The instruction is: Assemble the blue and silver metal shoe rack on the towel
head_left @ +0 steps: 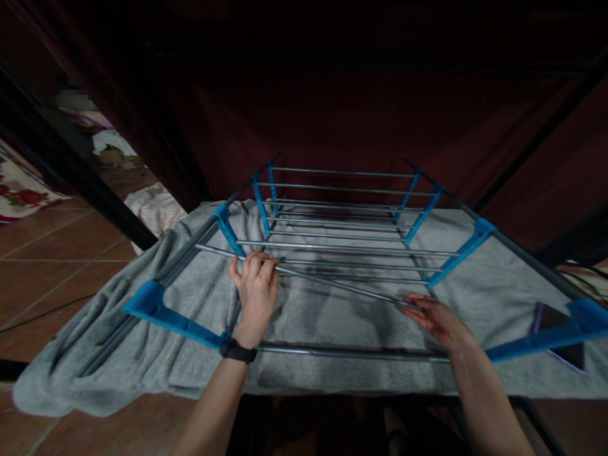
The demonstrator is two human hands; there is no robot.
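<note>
A drying rack with grey metal rods and blue plastic brackets (pixel 161 311) stands in front of me over a grey towel (pixel 332 316). One loose rod (pixel 332 284) lies slanted across the rack. My left hand (pixel 255 288) is closed round this rod near its left end; a black watch sits on that wrist. My right hand (pixel 434 316) pinches the rod's right end with its fingers closed.
Dark red fabric (pixel 356 107) hangs behind the rack. Brown tiled floor (pixel 57 259) spreads to the left, with a striped cloth (pixel 154 209) and a flowered cloth (pixel 23 190) on it. A dark flat object (pixel 555 320) lies on the towel at right.
</note>
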